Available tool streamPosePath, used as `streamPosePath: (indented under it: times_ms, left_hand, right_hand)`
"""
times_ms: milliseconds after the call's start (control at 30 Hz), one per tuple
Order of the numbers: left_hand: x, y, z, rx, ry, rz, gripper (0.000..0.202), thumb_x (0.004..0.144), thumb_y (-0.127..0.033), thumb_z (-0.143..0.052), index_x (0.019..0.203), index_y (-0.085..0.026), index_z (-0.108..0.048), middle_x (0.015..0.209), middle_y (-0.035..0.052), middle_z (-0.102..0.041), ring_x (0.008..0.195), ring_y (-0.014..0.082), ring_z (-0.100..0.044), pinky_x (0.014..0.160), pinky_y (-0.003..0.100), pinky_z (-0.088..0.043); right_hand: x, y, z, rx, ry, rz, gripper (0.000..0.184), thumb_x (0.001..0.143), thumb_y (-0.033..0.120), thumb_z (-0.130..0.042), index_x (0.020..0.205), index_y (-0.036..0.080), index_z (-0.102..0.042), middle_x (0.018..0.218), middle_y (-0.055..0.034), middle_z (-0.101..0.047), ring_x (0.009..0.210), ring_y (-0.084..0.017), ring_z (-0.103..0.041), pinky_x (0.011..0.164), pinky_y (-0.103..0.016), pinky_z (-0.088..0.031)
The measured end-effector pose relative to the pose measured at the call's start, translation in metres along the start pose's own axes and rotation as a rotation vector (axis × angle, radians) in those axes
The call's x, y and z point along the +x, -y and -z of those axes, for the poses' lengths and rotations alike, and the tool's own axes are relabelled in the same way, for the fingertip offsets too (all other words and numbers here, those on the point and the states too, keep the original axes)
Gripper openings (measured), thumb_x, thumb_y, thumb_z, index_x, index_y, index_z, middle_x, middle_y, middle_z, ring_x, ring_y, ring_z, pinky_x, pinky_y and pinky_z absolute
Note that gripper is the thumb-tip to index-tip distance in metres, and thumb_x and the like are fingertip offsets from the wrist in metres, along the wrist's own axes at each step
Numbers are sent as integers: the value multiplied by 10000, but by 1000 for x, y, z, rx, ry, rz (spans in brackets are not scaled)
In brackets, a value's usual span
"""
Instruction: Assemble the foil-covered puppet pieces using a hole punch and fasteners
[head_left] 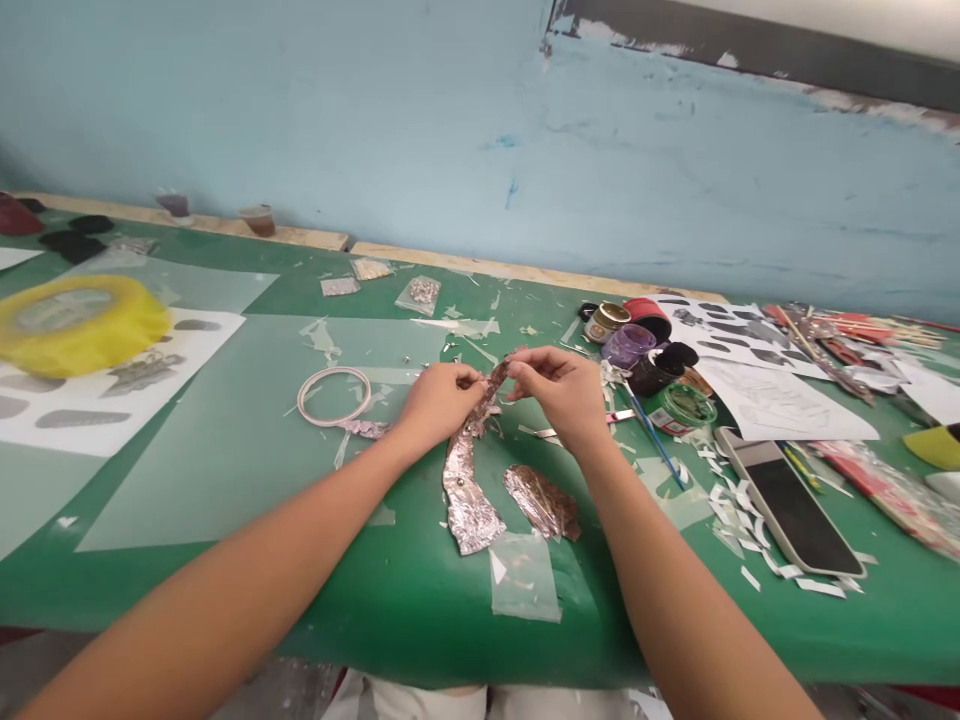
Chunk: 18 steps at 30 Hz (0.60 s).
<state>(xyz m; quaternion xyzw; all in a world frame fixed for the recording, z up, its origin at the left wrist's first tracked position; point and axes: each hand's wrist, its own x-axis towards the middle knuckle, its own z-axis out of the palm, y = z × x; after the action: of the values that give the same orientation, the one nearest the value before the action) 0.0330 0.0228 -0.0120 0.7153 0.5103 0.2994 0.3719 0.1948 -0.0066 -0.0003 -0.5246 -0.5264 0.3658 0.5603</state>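
Note:
A long, crinkled, coppery-pink foil strip (469, 490) lies on the green table in front of me, its wide lower end flat and its narrow upper end raised. My left hand (442, 405) pinches the strip's left side with thumb and fingertips. From the right, the fingers of my right hand (559, 390) close on the strip's upper tip. A small round metal bead or stud shows on the wide part. Below my right hand lies a separate foil piece (543, 500), rounded in shape. A roll of narrow tape (334, 397) rests left of my left hand.
A phone (791, 500) lies at right among white paper scraps. Open paint jars (628, 345) and a blue-handled brush (654, 437) stand or lie near my right hand. A clear plastic piece (526, 577) sits at the front. At far left, a big yellow tape roll (142, 325) covers printed sheets.

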Motion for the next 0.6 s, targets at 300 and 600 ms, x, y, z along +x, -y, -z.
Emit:
streamPosePath:
  times_ms: [300, 600]
  left_hand:
    - [1, -5, 3, -67, 21, 29, 201, 748, -325, -556, 676, -174, -667, 656, 28, -670, 649, 165, -584, 612, 273, -400]
    - [2, -4, 4, -119, 30, 40, 191, 737, -317, -561, 681, -168, -668, 651, 28, -667, 634, 163, -591, 609, 273, -413]
  right_hand:
    - [0, -1, -1, -30, 75, -82, 280, 684, 382, -676, 849, 157, -699, 781, -44, -705, 591, -153, -665, 616, -313, -558]
    - [-1, 1, 3, -35, 61, -103, 240, 655, 399, -700, 755, 189, -636, 727, -41, -704, 627, -158, -663, 611, -316, -573]
